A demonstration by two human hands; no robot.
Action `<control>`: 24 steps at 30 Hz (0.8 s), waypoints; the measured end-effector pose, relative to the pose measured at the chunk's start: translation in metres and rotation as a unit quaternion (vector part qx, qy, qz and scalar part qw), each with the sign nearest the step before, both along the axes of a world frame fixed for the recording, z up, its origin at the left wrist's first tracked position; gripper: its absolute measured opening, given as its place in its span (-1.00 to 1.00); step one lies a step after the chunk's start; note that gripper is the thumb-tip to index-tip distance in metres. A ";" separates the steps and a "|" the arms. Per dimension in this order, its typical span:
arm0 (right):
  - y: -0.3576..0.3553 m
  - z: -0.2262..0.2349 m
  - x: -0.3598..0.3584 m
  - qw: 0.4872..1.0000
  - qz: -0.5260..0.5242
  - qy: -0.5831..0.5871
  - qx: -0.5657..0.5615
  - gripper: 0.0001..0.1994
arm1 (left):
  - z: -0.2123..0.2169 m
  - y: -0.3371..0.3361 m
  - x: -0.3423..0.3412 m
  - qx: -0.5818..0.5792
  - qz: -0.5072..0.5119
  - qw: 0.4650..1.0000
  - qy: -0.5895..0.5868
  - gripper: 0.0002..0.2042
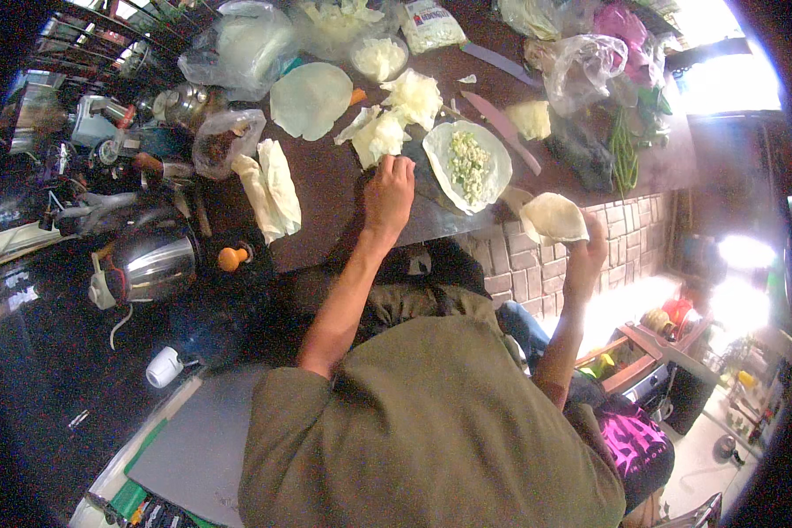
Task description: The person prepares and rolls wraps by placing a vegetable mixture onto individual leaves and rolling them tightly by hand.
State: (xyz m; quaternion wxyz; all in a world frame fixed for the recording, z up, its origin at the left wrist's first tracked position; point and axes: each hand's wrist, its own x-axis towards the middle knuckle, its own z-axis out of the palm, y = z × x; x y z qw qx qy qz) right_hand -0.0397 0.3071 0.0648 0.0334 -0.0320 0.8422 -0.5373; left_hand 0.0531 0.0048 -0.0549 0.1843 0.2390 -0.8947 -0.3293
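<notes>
Along the near side of the table [326,189], the left hand [390,189] meets crumpled pale sheets [380,136], fingers bunched together; whether they pinch anything, I cannot tell. Beyond the edge, the right hand [593,251] clamps 1 round sheet [552,219] by its rim, probably to spare its face. Green-flecked filling [471,172] lies mid-way on another sheet [438,151], seemingly leaving 2 sides bare.

On the table [326,194], filling [469,167] lies on a flatbread [495,176], right of two rolls [282,189].

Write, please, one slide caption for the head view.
Right hand holds a pale flat round; left hand is near crumpled pale sheets on the brown table.
</notes>
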 end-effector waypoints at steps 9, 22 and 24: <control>-0.029 0.024 -0.002 0.996 0.011 0.001 -0.083 -0.72 | 0.005 0.101 0.019 0.064 -0.443 0.894 0.035 -0.73; -0.170 0.084 0.036 0.889 0.395 0.219 0.079 -0.49 | 0.090 -0.032 0.056 0.760 0.035 0.624 0.178 -0.73; -0.178 0.075 0.040 0.835 0.428 0.322 0.129 -0.50 | 0.092 -0.045 0.074 0.725 0.058 0.663 0.176 -0.73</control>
